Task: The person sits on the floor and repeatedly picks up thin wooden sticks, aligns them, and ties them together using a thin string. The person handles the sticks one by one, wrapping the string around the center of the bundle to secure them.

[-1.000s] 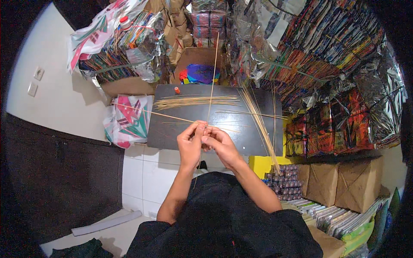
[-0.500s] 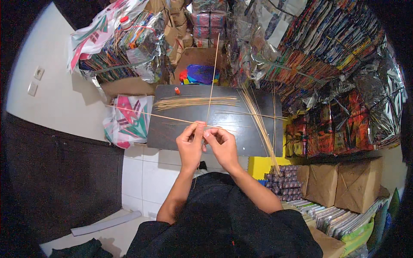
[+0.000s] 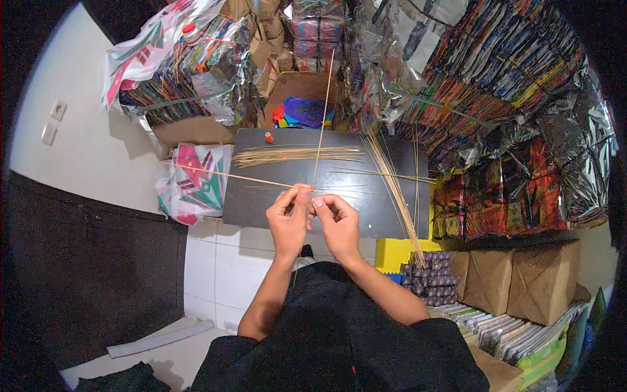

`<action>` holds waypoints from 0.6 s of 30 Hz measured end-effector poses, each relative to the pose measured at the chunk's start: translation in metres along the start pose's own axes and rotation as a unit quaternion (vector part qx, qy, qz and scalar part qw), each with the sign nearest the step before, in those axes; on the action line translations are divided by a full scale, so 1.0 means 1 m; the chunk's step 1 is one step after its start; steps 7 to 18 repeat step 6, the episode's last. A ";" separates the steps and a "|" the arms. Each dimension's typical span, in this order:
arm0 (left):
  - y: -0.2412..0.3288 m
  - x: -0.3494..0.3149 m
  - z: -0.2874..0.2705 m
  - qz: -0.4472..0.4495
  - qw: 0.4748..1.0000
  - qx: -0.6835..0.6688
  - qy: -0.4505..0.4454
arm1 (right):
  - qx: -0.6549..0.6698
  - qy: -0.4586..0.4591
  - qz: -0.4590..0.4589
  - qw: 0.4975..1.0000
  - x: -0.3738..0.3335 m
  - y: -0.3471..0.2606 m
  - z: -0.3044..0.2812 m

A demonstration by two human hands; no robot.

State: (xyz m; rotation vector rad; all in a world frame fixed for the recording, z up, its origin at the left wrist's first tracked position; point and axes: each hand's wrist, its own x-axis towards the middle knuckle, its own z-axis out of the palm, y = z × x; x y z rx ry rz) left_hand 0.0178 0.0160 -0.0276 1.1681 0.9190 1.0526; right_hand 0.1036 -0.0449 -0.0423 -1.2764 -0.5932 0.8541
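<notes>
Two thin bamboo sticks cross near the middle of the view. My left hand (image 3: 289,219) pinches them at the crossing, closed between thumb and fingers. One long bamboo stick (image 3: 228,174) reaches out to the left, and the upright bamboo stick (image 3: 324,111) points away from me. Just right of the crossing, my right hand (image 3: 339,225) is closed in a pinch. Whatever lies between its fingertips is too fine to make out. Beyond my hands, a bundle of bamboo sticks (image 3: 294,157) lies across the dark table (image 3: 261,212).
A second bundle of sticks (image 3: 398,196) slants over the table's right side, with loose sticks across it. An orange thread spool (image 3: 268,138) stands near the far edge. Stacked plastic-wrapped bundles (image 3: 503,72) rise behind and right. Brown paper packages (image 3: 542,281) sit lower right.
My right hand has shifted slightly right, widening the small gap between the fingertips of both hands. The left hand and the crossed sticks stay nearly in place.
</notes>
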 end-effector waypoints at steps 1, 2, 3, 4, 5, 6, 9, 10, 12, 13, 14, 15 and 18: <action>-0.001 0.000 -0.001 -0.004 1.000 0.000 -0.001 | 0.002 -0.004 0.000 1.000 0.000 0.002 -0.001; -0.002 0.001 -0.002 -0.008 1.000 0.001 -0.001 | 0.004 -0.008 0.000 1.000 0.001 0.005 -0.002; -0.003 0.001 -0.002 -0.006 1.000 0.001 0.001 | 0.006 -0.012 0.000 1.000 0.002 0.007 -0.003; -0.004 0.001 -0.002 -0.003 1.000 0.001 0.003 | 0.008 -0.011 0.003 1.000 0.002 0.007 -0.003; -0.005 0.002 -0.002 -0.001 1.000 0.001 0.004 | 0.011 -0.009 0.005 1.000 0.002 0.007 -0.003; -0.005 0.002 -0.002 0.002 1.000 0.000 0.003 | 0.013 -0.007 0.008 1.000 0.001 0.006 -0.003; -0.005 0.002 -0.002 0.002 1.000 0.000 0.003 | 0.013 -0.007 0.008 1.000 0.001 0.006 -0.003; -0.005 0.002 -0.002 0.002 1.000 0.000 0.003 | 0.013 -0.007 0.008 1.000 0.001 0.006 -0.003; -0.005 0.002 -0.002 0.002 1.000 0.000 0.003 | 0.013 -0.007 0.008 1.000 0.001 0.006 -0.003; -0.005 0.002 -0.002 0.002 1.000 0.000 0.003 | 0.013 -0.007 0.008 1.000 0.001 0.006 -0.003; -0.005 0.002 -0.002 0.002 1.000 0.000 0.003 | 0.013 -0.007 0.008 1.000 0.001 0.006 -0.003; -0.005 0.002 -0.002 0.002 1.000 0.000 0.003 | 0.013 -0.007 0.008 1.000 0.001 0.006 -0.003; -0.005 0.002 -0.002 0.002 1.000 0.000 0.003 | 0.013 -0.007 0.008 1.000 0.001 0.006 -0.003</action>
